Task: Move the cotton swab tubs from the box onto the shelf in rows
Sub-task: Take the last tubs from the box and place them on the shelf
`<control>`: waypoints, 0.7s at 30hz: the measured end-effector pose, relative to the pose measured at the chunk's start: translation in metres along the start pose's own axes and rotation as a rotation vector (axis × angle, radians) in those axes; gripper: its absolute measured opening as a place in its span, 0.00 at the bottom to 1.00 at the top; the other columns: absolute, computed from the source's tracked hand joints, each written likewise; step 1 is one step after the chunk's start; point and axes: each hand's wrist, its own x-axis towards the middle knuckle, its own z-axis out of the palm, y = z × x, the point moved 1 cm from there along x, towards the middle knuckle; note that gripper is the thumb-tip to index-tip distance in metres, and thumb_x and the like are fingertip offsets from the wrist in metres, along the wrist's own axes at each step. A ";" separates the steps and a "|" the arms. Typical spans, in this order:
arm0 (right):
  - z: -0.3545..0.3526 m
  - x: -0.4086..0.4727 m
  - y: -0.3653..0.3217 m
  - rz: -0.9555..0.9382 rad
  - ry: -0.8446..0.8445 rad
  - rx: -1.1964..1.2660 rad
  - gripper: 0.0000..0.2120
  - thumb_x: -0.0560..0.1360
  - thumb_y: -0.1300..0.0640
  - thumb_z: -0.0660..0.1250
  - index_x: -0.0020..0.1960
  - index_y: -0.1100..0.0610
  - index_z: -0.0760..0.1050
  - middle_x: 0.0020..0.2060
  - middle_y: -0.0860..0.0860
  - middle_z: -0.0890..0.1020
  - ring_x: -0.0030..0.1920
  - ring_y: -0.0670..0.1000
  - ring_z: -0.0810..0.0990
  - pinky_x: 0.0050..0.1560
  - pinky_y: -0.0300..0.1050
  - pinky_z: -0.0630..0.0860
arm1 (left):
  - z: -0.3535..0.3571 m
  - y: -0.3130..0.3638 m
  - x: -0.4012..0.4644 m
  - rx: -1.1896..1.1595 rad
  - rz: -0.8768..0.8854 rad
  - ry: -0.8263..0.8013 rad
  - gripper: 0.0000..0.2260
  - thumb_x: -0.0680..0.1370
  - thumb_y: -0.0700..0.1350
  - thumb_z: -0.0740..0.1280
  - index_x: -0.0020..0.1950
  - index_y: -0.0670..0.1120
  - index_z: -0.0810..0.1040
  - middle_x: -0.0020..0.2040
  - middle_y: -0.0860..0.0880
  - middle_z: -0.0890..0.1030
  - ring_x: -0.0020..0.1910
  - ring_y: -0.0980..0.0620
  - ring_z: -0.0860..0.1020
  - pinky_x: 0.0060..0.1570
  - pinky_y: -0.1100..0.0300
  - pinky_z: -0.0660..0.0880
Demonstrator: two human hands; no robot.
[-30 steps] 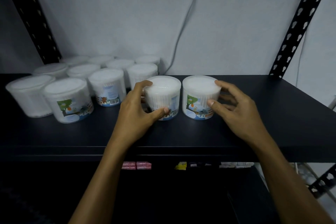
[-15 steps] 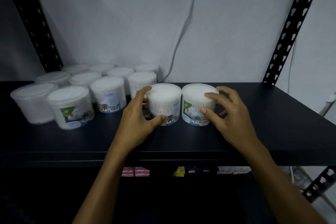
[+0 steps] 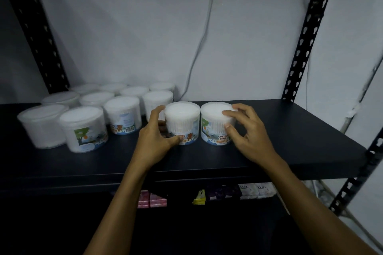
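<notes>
Two clear round cotton swab tubs stand side by side on the black shelf [image 3: 290,141]. My left hand [image 3: 157,141] grips the left tub [image 3: 182,118] around its left side and base. My right hand [image 3: 246,132] holds the right tub [image 3: 213,122], fingers on its lid and thumb on its side. The two tubs touch. Several more tubs [image 3: 122,114] stand in rows on the shelf's left half, back to the wall. The box is out of sight.
Black slotted uprights [image 3: 304,35] frame the shelf at left and right. A grey cable [image 3: 199,47] hangs down the white wall behind the tubs. Small soap packets [image 3: 257,190] lie on the lower shelf. The shelf's right half is bare.
Both hands have pushed the two tubs a little further back and left, closer to the rows. My right fingers have shifted up onto the right tub's lid.
</notes>
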 end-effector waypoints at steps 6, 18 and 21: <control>0.002 0.004 0.008 -0.006 -0.049 0.009 0.20 0.72 0.49 0.69 0.63 0.52 0.75 0.65 0.48 0.68 0.64 0.46 0.70 0.60 0.51 0.76 | 0.004 0.000 0.003 0.036 0.022 0.003 0.33 0.67 0.41 0.78 0.66 0.58 0.67 0.50 0.51 0.78 0.47 0.57 0.80 0.47 0.60 0.80; -0.018 0.030 0.073 0.023 -0.091 -0.039 0.19 0.75 0.51 0.68 0.65 0.50 0.72 0.71 0.49 0.62 0.67 0.47 0.69 0.64 0.50 0.73 | 0.054 0.010 0.052 0.089 0.050 -0.068 0.30 0.66 0.42 0.79 0.60 0.56 0.66 0.46 0.51 0.75 0.41 0.56 0.77 0.38 0.72 0.74; -0.029 0.036 0.101 0.103 -0.070 -0.037 0.18 0.76 0.52 0.68 0.65 0.47 0.72 0.73 0.51 0.57 0.65 0.51 0.72 0.64 0.50 0.73 | 0.080 0.011 0.073 0.077 0.069 -0.117 0.30 0.67 0.43 0.78 0.60 0.57 0.65 0.48 0.50 0.75 0.42 0.56 0.77 0.39 0.70 0.75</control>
